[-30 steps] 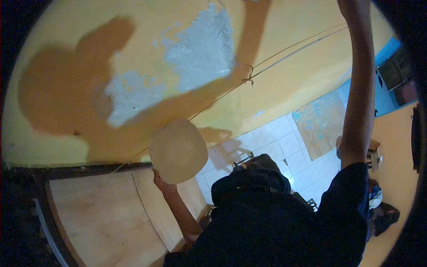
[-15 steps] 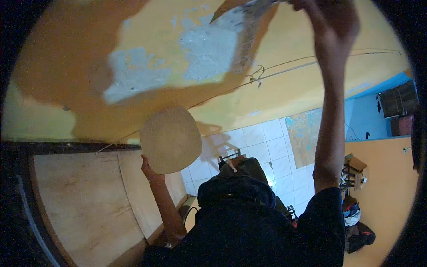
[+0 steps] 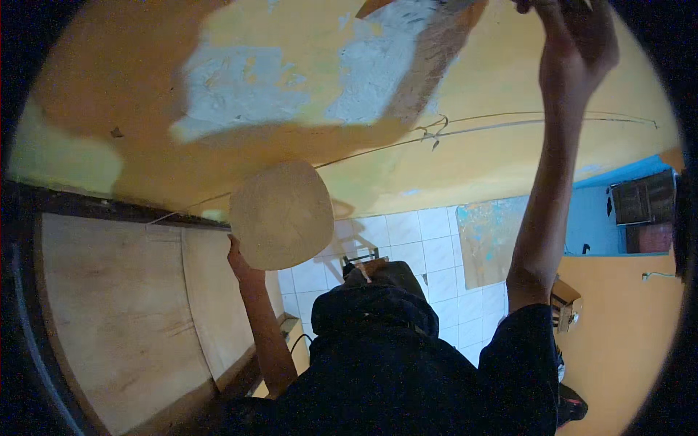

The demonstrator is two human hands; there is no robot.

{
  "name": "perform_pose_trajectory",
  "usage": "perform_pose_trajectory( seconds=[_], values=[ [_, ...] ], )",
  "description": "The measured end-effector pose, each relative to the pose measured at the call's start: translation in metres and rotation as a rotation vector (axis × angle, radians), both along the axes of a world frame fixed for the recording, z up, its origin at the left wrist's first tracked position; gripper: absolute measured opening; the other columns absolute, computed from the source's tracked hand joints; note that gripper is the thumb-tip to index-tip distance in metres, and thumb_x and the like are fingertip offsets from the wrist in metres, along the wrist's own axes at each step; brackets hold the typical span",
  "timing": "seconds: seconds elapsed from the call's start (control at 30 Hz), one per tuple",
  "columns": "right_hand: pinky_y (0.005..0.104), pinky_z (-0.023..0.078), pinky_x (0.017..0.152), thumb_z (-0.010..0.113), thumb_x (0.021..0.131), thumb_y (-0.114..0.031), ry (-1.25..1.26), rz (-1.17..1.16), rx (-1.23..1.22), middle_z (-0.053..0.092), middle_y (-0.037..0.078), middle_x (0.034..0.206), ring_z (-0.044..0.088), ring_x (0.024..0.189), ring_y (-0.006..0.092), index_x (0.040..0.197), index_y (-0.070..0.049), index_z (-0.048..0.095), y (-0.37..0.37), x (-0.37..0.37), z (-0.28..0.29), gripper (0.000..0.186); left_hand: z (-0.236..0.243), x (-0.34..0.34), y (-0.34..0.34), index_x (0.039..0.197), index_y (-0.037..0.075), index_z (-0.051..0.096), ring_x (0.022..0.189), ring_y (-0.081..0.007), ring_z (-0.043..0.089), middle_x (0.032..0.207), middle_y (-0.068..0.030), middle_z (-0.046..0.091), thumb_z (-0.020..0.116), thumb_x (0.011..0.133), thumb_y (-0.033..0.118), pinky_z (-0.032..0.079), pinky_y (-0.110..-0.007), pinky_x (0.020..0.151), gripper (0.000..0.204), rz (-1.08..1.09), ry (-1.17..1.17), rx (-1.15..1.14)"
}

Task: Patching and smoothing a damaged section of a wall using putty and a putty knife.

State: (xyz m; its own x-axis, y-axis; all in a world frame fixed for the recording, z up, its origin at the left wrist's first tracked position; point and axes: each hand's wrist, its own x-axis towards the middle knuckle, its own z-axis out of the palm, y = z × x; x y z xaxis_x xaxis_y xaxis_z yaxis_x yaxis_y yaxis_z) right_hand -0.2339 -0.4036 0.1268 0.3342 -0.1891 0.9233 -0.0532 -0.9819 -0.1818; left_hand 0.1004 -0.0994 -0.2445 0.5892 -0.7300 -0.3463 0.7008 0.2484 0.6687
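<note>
A flat, rounded tan board (image 3: 282, 216) is held up in my left hand (image 3: 247, 266). My thumb shows at its lower left edge, and the other fingers are hidden behind it. Raised high along the yellow wall (image 3: 465, 163), my right hand (image 3: 578, 43) has its fingers bent at the picture's top edge, partly cut off. What it grips there cannot be made out. To its left the wall carries whitish-grey patches (image 3: 243, 91), rough and uneven, and the shadows of my arm and head fall across them.
A thin cable (image 3: 494, 129) runs along the wall, with a loose knot. Below lie white floor tiles (image 3: 407, 229) and a paint-spotted sheet (image 3: 491, 243). A wooden panel (image 3: 116, 320) stands at the left, a small wooden piece of furniture (image 3: 566, 304) at the right.
My right hand has moved a little to the right along the wall. The board remains in my left hand, slightly higher. The whole view has shifted a little.
</note>
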Motion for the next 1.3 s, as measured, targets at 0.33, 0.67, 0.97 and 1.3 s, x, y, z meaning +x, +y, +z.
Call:
perform_pose_trajectory(
  seconds=[0.33,0.67,0.97,1.3],
  values=[
    [0.0332,0.053,0.082,0.067,0.091,-0.006,-0.118,0.165,-0.069,0.064,0.010,0.101,0.065,0.094,0.0188,0.118,-0.001,0.054,-0.022,0.035,-0.012,0.031,-0.003,0.000,0.001,0.140,0.003,0.043,0.124,-0.0337,0.051,0.136,-0.0165,0.053,0.036,0.103,0.045,0.041,-0.050,0.104,0.057,0.039,0.024,0.046],
    [0.0333,0.053,0.076,0.067,0.088,0.000,0.003,0.140,0.246,0.062,0.009,0.098,0.063,0.090,0.0179,0.118,0.001,0.052,0.001,0.031,-0.052,0.033,0.010,-0.004,-0.008,0.140,0.003,0.044,0.124,-0.0327,0.052,0.136,-0.0159,0.053,0.035,0.104,0.042,0.043,-0.047,0.104,0.054,0.015,-0.014,0.064],
    [0.0325,0.053,0.079,0.066,0.090,-0.002,-0.134,0.134,-0.033,0.063,0.010,0.098,0.062,0.093,0.0167,0.117,0.000,0.053,-0.008,0.019,-0.053,0.030,0.001,0.008,0.000,0.141,0.004,0.044,0.125,-0.0318,0.051,0.137,-0.0152,0.053,0.033,0.105,0.040,0.041,-0.048,0.105,0.051,0.009,-0.005,0.040],
    [0.0321,0.049,0.067,0.063,0.091,-0.001,-0.601,-0.001,0.521,0.065,0.010,0.090,0.061,0.080,0.0177,0.098,0.001,0.057,0.055,-0.020,-0.106,0.009,0.003,0.008,-0.002,0.141,0.004,0.042,0.127,-0.0343,0.049,0.141,-0.0165,0.049,0.032,0.105,0.039,0.039,-0.049,0.108,0.052,-0.001,0.025,0.068]
  ],
)
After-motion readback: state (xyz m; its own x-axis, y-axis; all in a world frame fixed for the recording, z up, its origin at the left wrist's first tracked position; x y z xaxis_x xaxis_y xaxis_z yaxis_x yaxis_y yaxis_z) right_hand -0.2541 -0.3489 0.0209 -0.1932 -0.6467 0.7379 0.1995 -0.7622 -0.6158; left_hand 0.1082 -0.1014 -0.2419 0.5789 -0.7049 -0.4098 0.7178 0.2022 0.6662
